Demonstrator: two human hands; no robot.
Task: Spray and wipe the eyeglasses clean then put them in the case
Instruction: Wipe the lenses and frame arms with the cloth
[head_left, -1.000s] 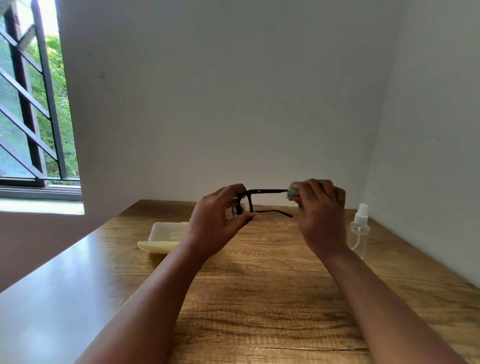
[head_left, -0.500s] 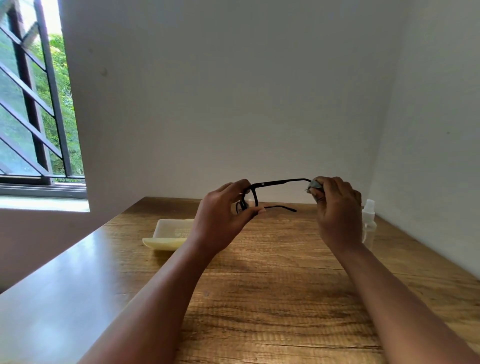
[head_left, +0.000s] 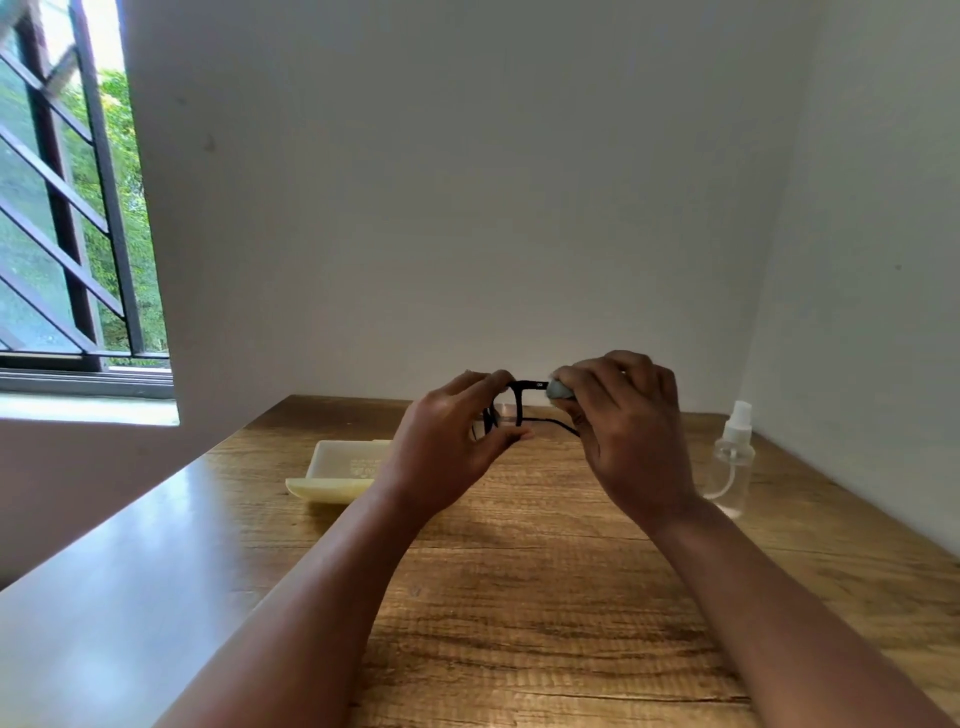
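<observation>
Black plastic-framed eyeglasses (head_left: 511, 410) are held up above a wooden tabletop, their arms unfolded and pointing right; the lenses appear clear, though they are hard to make out. A small grey cleaning cloth (head_left: 560, 389) is bunched around the upper arm close to the frame front. A pale yellow rectangular eyeglass case (head_left: 343, 470) lies open on the table to the left. A small clear plastic spray bottle (head_left: 733, 457) with a white nozzle stands upright at the right.
</observation>
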